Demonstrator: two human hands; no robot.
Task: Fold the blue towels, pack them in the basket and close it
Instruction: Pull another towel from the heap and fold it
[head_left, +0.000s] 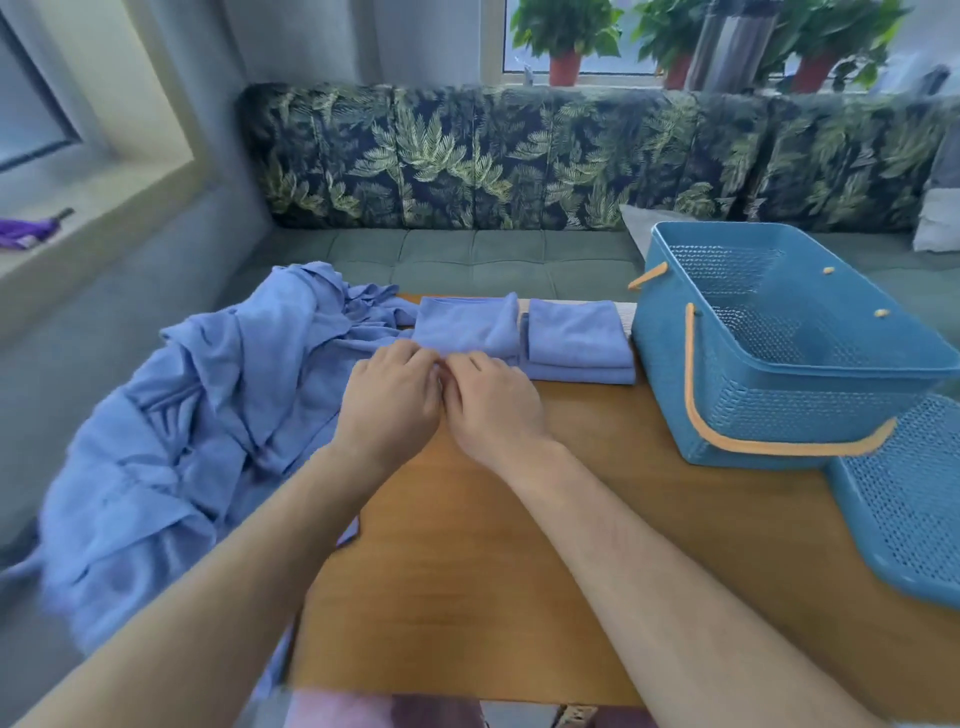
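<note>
**Both hands on the centre towel, basket lid off**

Sofa (519, 161) with a leaf-print back runs across the upper frame. Wooden table (467, 571) fills the centre and bottom. Unfolded pile (208, 415) of blue towels sprawls at left, draped over the table's left edge. Basket (753, 395) sits on the table at right, top open, orange handle (779, 447) hanging down its near wall. Lid (909, 509) lies at lower right, just beside the basket's near corner. Folded stack (576, 338), two towels, lies just left of the basket at the table's far edge. Part-folded towel (465, 325) lies right beside the stack, on its left.

Your left hand (389, 400) and right hand (493, 405) are side by side mid-frame, touching, knuckles up. Fingers of both curl over the part-folded towel's near edge and grip it; fingertips are hidden.

Potted plants (566, 31) line the sill along the top of the frame. Purple item (26, 231) is on the ledge, upper left; can't tell what it is.
</note>
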